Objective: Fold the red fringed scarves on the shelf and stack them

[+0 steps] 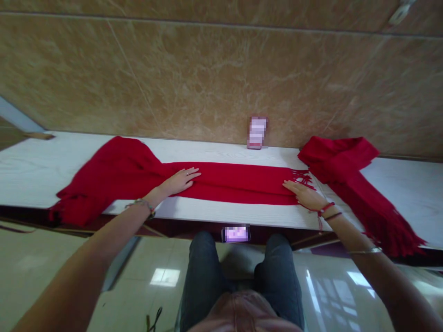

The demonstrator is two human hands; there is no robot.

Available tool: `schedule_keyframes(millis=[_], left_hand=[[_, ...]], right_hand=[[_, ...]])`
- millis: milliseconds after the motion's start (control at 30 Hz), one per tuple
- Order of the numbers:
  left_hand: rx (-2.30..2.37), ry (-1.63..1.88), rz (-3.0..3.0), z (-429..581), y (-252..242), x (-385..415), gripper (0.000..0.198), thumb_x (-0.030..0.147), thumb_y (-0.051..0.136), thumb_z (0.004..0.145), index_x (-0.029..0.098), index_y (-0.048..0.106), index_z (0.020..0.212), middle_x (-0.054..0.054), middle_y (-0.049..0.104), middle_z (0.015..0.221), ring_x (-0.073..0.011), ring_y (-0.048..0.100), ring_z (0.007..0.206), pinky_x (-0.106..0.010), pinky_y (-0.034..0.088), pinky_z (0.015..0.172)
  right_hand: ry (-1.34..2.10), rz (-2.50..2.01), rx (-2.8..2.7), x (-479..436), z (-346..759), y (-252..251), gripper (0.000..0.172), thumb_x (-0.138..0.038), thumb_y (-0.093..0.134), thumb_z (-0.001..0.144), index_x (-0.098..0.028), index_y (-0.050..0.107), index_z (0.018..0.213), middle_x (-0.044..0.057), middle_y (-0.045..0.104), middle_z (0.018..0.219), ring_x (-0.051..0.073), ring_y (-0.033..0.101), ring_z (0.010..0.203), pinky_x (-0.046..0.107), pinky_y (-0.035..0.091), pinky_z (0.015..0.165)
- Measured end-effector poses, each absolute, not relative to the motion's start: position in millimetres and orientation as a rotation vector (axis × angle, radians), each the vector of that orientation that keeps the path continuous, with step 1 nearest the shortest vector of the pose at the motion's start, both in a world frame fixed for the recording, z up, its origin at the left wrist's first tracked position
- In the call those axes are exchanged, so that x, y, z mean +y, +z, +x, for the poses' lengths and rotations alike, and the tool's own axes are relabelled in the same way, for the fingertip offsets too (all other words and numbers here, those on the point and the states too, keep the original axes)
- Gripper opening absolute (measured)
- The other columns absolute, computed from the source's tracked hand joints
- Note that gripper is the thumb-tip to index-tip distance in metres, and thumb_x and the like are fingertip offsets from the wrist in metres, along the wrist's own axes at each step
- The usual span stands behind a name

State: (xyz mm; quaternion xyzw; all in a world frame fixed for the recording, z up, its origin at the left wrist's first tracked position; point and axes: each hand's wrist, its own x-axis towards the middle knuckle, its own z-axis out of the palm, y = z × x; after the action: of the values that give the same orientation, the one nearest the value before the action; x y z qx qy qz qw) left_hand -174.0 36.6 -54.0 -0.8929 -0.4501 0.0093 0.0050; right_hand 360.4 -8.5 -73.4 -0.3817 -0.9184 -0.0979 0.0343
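My left hand [178, 181] lies flat, its fingers a little spread, on the red scarf [235, 182], near the place where the smooth strip meets the loose, bunched part. My right hand [308, 196] is at the right end of this strip, beside the fringe, with the fingers extended and resting on the cloth; I cannot tell if its thumb presses anything. The scarf lies lengthwise along the white surface [207, 212], and its bunched left end reaches over the front edge. To the right I see a second red scarf [358, 193], folded over itself, its fringe also at the front edge. Behind the strip, a phone [257, 133] with a blurred screen leans against the brown wall [207, 74].
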Motion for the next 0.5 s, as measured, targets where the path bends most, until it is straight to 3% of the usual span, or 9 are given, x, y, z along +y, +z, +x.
schedule_keyframes(millis=[200, 500], left_hand=[[-1.433, -0.098, -2.652, -163, -54, 94, 0.044, 0.022, 0.036, 0.088, 0.014, 0.052, 0.128, -0.01, 0.048, 0.137, -0.0181, 0.044, 0.125, -0.034, 0.032, 0.107], [-1.248, -0.02, -2.772, -173, -23, 77, 0.044, 0.022, 0.028, 0.094, 0.021, 0.047, 0.133, -0.004, 0.049, 0.136, -0.0148, 0.043, 0.125, -0.029, 0.034, 0.105]], right_hand=[[-0.326, -1.264, -2.868, 51, 362, -78, 0.064, 0.0, 0.037, 0.069, -0.008, 0.046, 0.132, 0.013, 0.05, 0.135, 0.021, 0.044, 0.126, 0.038, 0.041, 0.104], [-0.219, -1.219, -2.872, 57, 369, -48, 0.061, -0.004, 0.036, 0.075, -0.011, 0.044, 0.135, 0.011, 0.045, 0.138, 0.02, 0.041, 0.128, 0.038, 0.04, 0.105]])
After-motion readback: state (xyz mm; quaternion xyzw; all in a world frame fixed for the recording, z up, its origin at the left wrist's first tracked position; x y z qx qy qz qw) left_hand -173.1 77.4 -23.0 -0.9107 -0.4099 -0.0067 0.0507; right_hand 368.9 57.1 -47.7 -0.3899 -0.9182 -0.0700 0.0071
